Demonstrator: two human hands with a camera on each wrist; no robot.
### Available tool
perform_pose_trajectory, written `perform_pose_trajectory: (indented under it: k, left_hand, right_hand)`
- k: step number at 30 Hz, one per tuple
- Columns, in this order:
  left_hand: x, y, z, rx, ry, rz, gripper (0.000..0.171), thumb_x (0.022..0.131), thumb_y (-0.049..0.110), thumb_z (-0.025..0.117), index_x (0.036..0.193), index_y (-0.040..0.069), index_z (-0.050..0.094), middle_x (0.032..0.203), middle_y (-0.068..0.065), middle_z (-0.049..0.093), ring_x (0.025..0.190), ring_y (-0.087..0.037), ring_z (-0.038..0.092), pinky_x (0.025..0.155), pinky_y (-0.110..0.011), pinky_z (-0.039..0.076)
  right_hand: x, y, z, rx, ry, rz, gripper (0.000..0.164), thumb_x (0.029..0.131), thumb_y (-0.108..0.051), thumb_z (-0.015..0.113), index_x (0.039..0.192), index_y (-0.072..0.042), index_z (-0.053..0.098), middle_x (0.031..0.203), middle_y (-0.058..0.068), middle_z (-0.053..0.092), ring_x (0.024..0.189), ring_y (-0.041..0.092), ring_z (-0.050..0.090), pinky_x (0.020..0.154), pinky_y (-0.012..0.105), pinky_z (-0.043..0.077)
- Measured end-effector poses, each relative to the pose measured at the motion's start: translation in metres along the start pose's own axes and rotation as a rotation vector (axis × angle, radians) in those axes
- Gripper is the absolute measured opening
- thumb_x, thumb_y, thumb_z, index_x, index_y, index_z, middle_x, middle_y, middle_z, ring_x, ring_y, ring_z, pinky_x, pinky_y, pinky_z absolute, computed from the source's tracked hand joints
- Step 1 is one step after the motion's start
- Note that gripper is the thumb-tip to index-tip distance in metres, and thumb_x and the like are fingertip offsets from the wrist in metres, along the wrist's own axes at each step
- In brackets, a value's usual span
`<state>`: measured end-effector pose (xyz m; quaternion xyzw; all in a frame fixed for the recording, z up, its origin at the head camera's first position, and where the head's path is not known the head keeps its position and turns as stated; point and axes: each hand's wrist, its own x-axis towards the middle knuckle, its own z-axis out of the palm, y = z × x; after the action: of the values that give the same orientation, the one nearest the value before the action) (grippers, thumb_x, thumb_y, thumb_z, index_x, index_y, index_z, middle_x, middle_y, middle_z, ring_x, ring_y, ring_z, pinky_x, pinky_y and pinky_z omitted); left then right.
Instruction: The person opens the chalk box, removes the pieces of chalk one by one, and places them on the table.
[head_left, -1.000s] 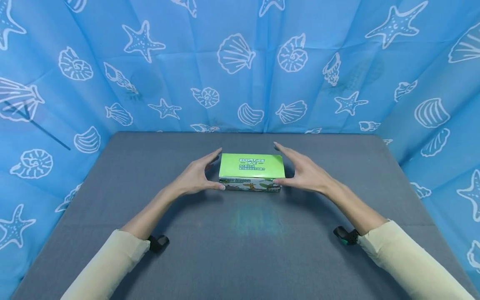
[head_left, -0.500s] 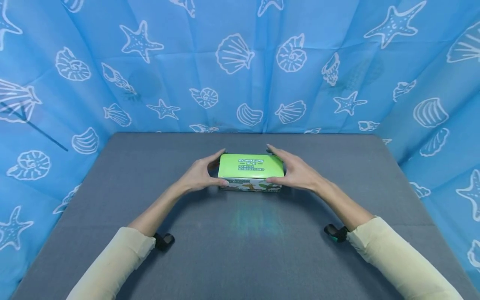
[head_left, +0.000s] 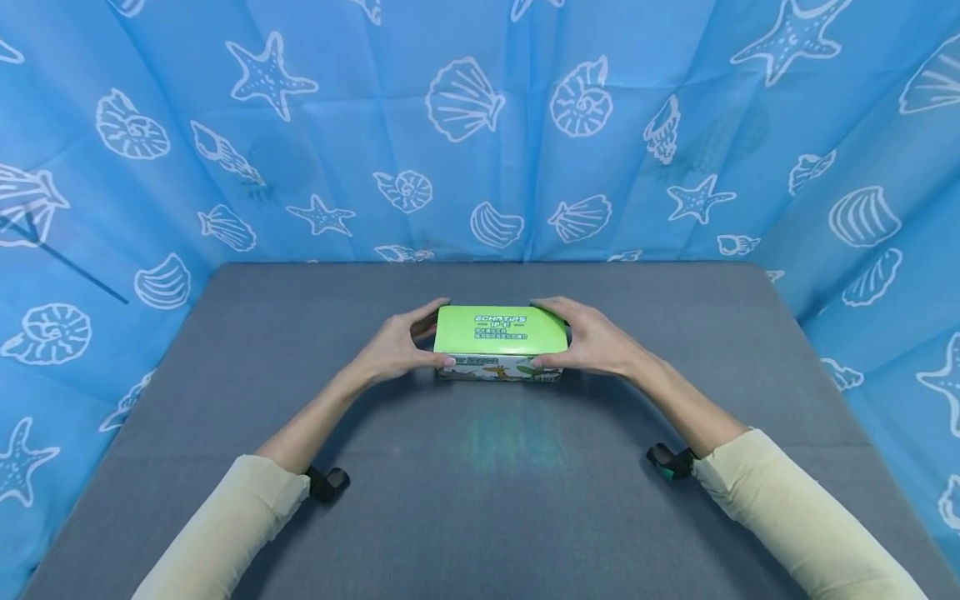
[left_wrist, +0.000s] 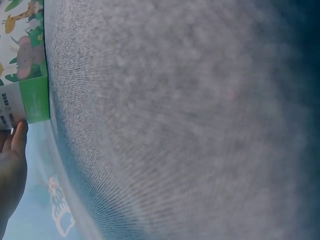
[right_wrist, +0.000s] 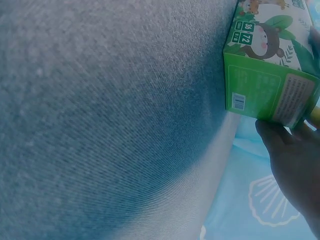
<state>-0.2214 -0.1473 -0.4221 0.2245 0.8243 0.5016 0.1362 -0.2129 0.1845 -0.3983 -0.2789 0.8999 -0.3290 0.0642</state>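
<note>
- Green box (head_left: pixel 501 330) sits midway across the grey table (head_left: pixel 487 525), nearer its far edge, with the animal-printed side facing near; it looks closed and seems to rest there.
- Left hand (head_left: pixel 393 343) grips the box's left end, thumb on the near side, fingers bent round to the far side, tips partly hidden.
- Right hand (head_left: pixel 600 339) grips the right end likewise.
- Progress, as I judge it: two-handed hold made; lifting or opening not yet done.
- Beyond hangs a blue curtain (head_left: pixel 465 33).
</note>
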Motion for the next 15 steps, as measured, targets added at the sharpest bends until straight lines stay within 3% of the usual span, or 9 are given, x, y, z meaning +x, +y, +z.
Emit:
perform_pose_trajectory:
  k: [7, 15]
  left_hand:
    - [-0.0018, -0.0025, 0.0008, -0.023, -0.011, 0.008, 0.095, 0.081, 0.016, 0.085, 0.157, 0.010, 0.029, 0.159, -0.014, 0.030, 0.138, -0.030, 0.043, 0.112, -0.037, 0.044]
    - [-0.0005, 0.0006, 0.0011, -0.004, -0.001, 0.014, 0.095, 0.080, 0.015, 0.085, 0.156, 0.006, 0.030, 0.158, -0.016, 0.033, 0.137, -0.031, 0.045, 0.109, -0.035, 0.045]
  right_hand:
    - [-0.0012, 0.0021, 0.0005, -0.011, 0.024, -0.005, 0.088, 0.078, -0.045, 0.083, 0.148, -0.005, 0.046, 0.141, 0.014, 0.053, 0.109, 0.024, 0.056, 0.082, 0.037, 0.048]
    - [-0.0020, 0.0063, 0.0003, -0.051, 0.063, -0.063, 0.085, 0.078, -0.046, 0.081, 0.145, -0.004, 0.050, 0.142, 0.016, 0.053, 0.117, 0.028, 0.057, 0.087, 0.040, 0.051]
